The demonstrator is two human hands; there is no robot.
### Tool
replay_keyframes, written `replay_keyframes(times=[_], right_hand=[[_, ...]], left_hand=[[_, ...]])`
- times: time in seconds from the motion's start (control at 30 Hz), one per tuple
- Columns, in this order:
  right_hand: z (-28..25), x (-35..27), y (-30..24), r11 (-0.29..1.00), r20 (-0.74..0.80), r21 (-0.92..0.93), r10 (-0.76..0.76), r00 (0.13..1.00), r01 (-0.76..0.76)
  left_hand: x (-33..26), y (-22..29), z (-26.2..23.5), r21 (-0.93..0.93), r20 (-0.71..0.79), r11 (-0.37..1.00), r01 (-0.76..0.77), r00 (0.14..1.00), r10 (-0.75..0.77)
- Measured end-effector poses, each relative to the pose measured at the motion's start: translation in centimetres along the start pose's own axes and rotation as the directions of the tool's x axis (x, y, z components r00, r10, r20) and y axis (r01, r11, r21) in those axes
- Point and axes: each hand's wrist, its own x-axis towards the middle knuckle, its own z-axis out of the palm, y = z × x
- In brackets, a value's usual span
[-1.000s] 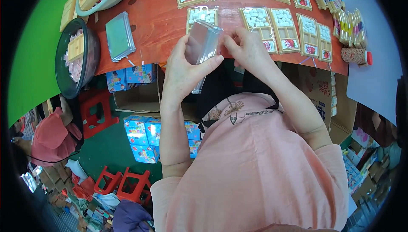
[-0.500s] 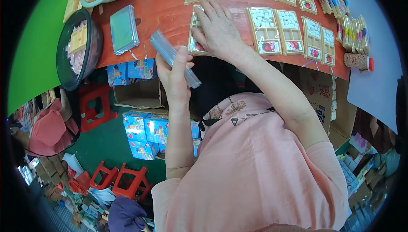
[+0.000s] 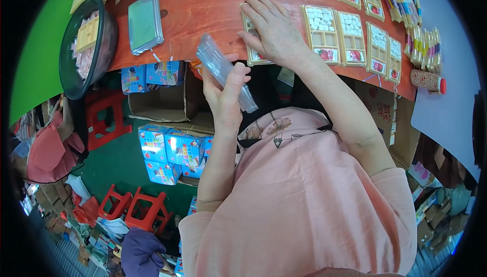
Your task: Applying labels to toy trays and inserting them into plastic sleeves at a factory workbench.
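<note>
My left hand [image 3: 224, 99] is closed around a stack of clear plastic covers [image 3: 227, 74], held tilted just off the table's front edge. The thumb lies across its near side and the fingers pass behind it. My right hand [image 3: 276, 36] lies with stretched fingers over a beige compartment tray [image 3: 252, 56] on the table. That hand hides most of the tray. Right of it stands a row of similar trays [image 3: 324, 38], with white pieces in their upper compartments and a strawberry-printed packet in the lower ones.
A stack of clear flat covers [image 3: 144, 23] lies on the red table [image 3: 190, 3]. A dark bowl [image 3: 104, 48] of pink-wrapped pieces sits left. Bundled colourful packs [image 3: 423, 48] and a red-lidded jar [image 3: 427, 81] are right. Blue boxes [image 3: 185, 147] and red stools [image 3: 147, 210] stand below.
The view has shifted slightly. My left hand has moved right with the stack of covers. My right hand and the tray under it have slid right, closer to the neighbouring row.
</note>
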Motion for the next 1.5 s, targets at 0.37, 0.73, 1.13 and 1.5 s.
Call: replay_keyframes(times=[0.37, 0.73, 1.13, 1.5], right_hand=[[-0.6, -0.4, -1.8, 0.972, 0.013, -0.232, 0.032, 0.999, -0.029], [-0.6, -2.9, -2.2, 0.994, 0.066, -0.035, 0.108, 0.992, -0.106], [-8.5, -8.5, 1.2, 0.977, -0.155, 0.114, 0.195, 0.969, -0.179], [-9.3, -11.3, 9.4, 0.927, -0.084, -0.191, 0.312, 0.946, -0.323]], left_hand=[[-0.5, -0.2, 1.5, 0.046, 0.062, 0.997, -0.067, 0.996, 0.064], [0.1, -1.3, 2.6, 0.081, 0.021, 0.990, -0.116, 0.993, 0.115], [-0.9, 0.1, 5.1, 0.185, 0.089, 0.973, -0.139, 0.988, 0.124], [0.3, -2.1, 13.4, 0.086, 0.489, 0.971, 0.221, 0.840, -0.235]])
